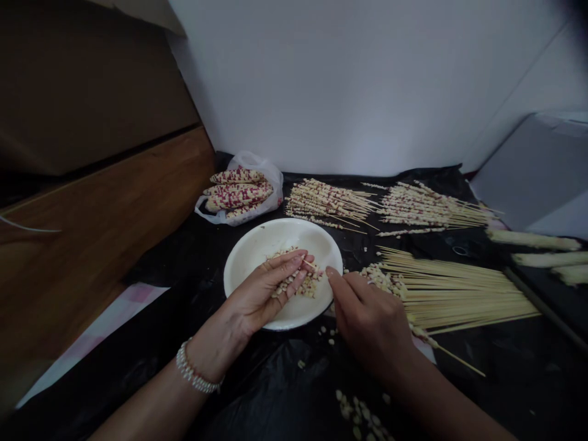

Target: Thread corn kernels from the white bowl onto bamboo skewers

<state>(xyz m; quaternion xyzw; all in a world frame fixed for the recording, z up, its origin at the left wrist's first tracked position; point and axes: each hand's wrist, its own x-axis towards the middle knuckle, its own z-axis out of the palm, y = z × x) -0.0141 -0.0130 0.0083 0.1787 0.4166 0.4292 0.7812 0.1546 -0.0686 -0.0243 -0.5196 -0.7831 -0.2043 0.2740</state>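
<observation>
Desk [275, 383] under black plastic. Far left, white plastic bag [275, 184] holds red-speckled corn cobs [239, 195]. Right, loose bamboo skewers [459, 294]; far, finished kernel-threaded skewers [328, 202]. Centre, white plate [285, 236] holds corn kernels [298, 282]; strays [361, 416] lie near on the plastic. Left hand [261, 291] curled over kernels above the plate, thin skewer [309, 264] showing at the fingers. Right hand [367, 312] pinched at plate rim, pinched item unclear. Risk: skewer point could prick fingers; kernels could slip off the plate if the grip loosens.
</observation>
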